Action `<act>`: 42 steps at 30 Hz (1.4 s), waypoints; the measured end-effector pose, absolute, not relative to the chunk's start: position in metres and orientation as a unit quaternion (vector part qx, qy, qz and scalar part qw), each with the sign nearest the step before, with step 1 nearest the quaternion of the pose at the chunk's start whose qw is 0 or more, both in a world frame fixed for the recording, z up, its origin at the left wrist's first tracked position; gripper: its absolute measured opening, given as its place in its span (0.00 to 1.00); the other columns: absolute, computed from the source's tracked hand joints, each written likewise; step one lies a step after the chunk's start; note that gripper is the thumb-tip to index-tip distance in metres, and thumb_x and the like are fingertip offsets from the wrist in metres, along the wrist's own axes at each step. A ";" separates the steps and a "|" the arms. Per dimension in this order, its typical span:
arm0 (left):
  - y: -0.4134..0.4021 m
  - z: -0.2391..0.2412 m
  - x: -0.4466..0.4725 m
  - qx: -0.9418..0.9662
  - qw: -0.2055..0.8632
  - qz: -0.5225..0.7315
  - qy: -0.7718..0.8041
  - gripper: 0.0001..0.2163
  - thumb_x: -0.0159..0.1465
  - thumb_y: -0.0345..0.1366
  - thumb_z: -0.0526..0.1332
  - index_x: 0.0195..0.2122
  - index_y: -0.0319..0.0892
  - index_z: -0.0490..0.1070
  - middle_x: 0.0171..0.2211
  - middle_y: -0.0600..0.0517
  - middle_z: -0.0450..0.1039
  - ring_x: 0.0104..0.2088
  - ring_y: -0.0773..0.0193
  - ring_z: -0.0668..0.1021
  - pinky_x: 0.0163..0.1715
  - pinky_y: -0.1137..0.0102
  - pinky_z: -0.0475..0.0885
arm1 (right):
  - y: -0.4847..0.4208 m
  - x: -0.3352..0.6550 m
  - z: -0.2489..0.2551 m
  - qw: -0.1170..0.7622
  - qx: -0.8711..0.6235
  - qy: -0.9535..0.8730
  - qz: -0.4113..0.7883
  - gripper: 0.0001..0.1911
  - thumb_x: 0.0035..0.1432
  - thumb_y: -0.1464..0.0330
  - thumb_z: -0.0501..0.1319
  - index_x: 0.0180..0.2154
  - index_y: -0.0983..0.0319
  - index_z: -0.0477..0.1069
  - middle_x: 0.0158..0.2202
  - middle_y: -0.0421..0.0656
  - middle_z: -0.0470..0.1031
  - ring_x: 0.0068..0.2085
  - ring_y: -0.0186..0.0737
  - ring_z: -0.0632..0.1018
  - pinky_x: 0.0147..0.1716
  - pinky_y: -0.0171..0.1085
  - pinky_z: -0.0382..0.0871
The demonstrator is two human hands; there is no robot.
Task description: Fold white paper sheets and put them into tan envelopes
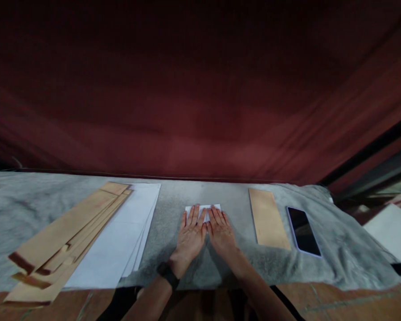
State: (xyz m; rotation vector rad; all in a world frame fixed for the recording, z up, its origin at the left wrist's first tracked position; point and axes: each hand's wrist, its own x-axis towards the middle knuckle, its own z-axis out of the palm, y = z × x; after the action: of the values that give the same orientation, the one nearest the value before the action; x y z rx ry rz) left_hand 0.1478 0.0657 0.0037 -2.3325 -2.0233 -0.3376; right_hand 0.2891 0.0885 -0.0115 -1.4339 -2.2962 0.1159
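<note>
Both my hands lie flat, side by side, on a small folded white paper [203, 208] in the middle of a grey cloth-covered table [173, 196]. My left hand [191, 235] has its fingers stretched out over the paper's left half; a dark band sits on that wrist. My right hand [221, 232] presses the right half with fingers extended. Only the paper's far edge shows beyond my fingertips.
A stack of white sheets [120, 240] lies to the left, with several brown envelopes [63, 236] on top of it. To the right are one brown envelope [268, 218] and a dark phone [303, 231]. A red curtain [200, 89] hangs behind the table.
</note>
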 end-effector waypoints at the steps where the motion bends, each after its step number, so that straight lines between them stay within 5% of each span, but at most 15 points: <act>1: 0.066 0.003 0.148 -0.747 0.020 -0.107 -0.656 0.25 0.71 0.34 0.48 0.69 0.41 0.58 0.71 0.41 0.53 0.71 0.51 0.57 0.69 0.48 0.51 | 0.090 0.290 -0.011 0.211 -0.518 -0.828 0.036 0.26 0.71 0.69 0.48 0.67 0.65 0.60 0.70 0.51 0.59 0.70 0.48 0.61 0.67 0.54 0.56; 11: 0.068 -0.007 0.144 -0.710 0.048 -0.141 -0.688 0.31 0.72 0.48 0.48 0.69 0.32 0.57 0.70 0.35 0.53 0.70 0.46 0.59 0.67 0.49 0.56 | 0.092 0.309 -0.016 0.197 -0.541 -0.817 -0.025 0.28 0.72 0.65 0.49 0.69 0.67 0.55 0.70 0.54 0.59 0.69 0.50 0.62 0.67 0.53 0.54; 17: 0.064 0.002 0.139 -0.710 0.029 -0.125 -0.693 0.32 0.71 0.53 0.51 0.70 0.38 0.58 0.71 0.36 0.52 0.71 0.45 0.57 0.68 0.49 0.55 | 0.088 0.322 -0.012 0.198 -0.552 -0.810 0.003 0.28 0.73 0.64 0.48 0.69 0.68 0.55 0.70 0.54 0.57 0.69 0.52 0.61 0.68 0.54 0.52; 36: 0.060 0.015 0.137 -0.663 -0.046 -0.145 -0.733 0.30 0.69 0.43 0.53 0.69 0.33 0.55 0.71 0.32 0.50 0.71 0.47 0.57 0.68 0.51 0.54 | 0.090 0.313 0.001 0.234 -0.613 -0.745 0.119 0.26 0.61 0.71 0.56 0.60 0.69 0.68 0.66 0.58 0.65 0.67 0.54 0.65 0.66 0.53 0.55; 42: 0.073 0.014 0.139 -0.589 -0.128 -0.243 -0.760 0.35 0.64 0.37 0.58 0.71 0.33 0.48 0.72 0.32 0.49 0.71 0.50 0.56 0.67 0.55 0.56 | 0.106 0.311 0.012 0.361 -0.600 -0.685 0.200 0.11 0.55 0.73 0.58 0.40 0.62 0.74 0.48 0.53 0.77 0.53 0.51 0.76 0.55 0.47 0.69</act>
State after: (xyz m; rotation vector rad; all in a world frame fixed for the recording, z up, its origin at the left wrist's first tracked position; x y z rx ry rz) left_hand 0.1388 0.0733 0.0140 -2.0176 -2.6044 -0.8331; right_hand 0.3111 0.1058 0.0121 -1.5468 -1.7666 0.5147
